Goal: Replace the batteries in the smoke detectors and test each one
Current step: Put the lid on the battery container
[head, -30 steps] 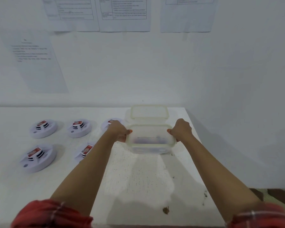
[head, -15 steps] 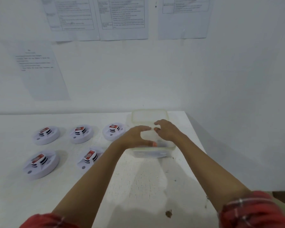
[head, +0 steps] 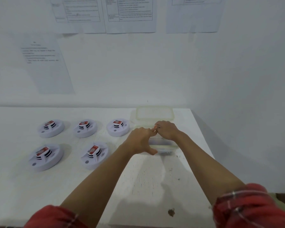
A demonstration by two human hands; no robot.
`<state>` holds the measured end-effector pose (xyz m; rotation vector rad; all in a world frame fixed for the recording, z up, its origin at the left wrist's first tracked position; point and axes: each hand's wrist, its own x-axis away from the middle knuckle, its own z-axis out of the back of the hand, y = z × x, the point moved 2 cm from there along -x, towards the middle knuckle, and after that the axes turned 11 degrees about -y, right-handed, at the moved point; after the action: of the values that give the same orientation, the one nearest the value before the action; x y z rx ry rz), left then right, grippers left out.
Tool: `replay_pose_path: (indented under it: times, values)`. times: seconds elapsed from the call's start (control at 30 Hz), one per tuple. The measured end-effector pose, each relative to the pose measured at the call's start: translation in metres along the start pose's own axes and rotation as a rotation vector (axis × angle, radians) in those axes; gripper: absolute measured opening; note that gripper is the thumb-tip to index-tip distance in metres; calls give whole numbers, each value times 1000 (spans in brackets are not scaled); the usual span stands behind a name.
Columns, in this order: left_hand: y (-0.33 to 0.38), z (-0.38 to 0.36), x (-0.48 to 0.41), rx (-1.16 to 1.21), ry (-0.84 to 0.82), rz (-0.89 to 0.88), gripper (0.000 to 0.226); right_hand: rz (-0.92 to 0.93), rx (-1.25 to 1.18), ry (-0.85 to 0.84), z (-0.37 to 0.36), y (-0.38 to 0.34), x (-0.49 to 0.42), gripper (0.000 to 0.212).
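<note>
Head view. Both forearms reach forward over a white table (head: 146, 186) and converge on a translucent plastic container (head: 164, 146) standing near the table's far right corner.

The left hand (head: 141, 140) lies palm-down above the container's left half. Its thumb (head: 152, 152) is splayed out toward the near rim and its fingers are directed forward.

The right hand (head: 167, 130) arches over the far rim, knuckles up and fingers curled under. The fingertips of the two hands meet at the far edge of the container. Motion blur hides whether either hand pinches anything there.

The container's lid (head: 155, 112) lies flat just behind it, against the wall. What the container holds shows only as a dark smear through its side.

Five smoke detectors sit to the left of the hands, each a white disc bearing a red-and-white block on top:
- Back row: three detectors (head: 51, 128), (head: 85, 128), (head: 118, 127), the last just beside the left hand.
- Front row: two detectors (head: 45, 157), (head: 94, 155).

Red plaid sleeves (head: 253, 208) are rolled above the elbows. Printed sheets (head: 130, 14) are fixed to the wall.
</note>
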<state>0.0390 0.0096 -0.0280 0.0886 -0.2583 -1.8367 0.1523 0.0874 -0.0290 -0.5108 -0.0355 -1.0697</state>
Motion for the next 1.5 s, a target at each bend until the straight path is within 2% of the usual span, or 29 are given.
replay_pose_path:
  times: [0.1,0.23,0.33,0.43,0.53,0.63,0.73,0.87,1.4,1.5]
  values:
    - [4,0,2,-17,13,18,51,1,16,0,-1,-1,2,36]
    - [3,6,4,124,-67,-1,81,29,-1,19,-1,-1,9,37]
    - [0,6,13,242,-81,-8,91,78,-73,170,0,4,24,40]
    - [-8,5,26,388,20,30,84,183,-163,264,0,8,46,37]
    - [-13,1,37,385,29,48,73,249,-190,125,-10,7,71,42]
    - [-15,-5,42,337,-4,46,65,238,-78,23,-23,6,84,56]
    - [-16,-8,43,313,0,40,59,220,44,93,-29,8,86,57]
    - [-19,-9,41,276,43,27,52,218,61,140,-31,12,83,52]
    - [-28,-12,20,232,73,35,50,240,65,138,-22,22,57,51]
    - [-23,-9,28,285,52,31,54,231,69,120,-20,16,67,51]
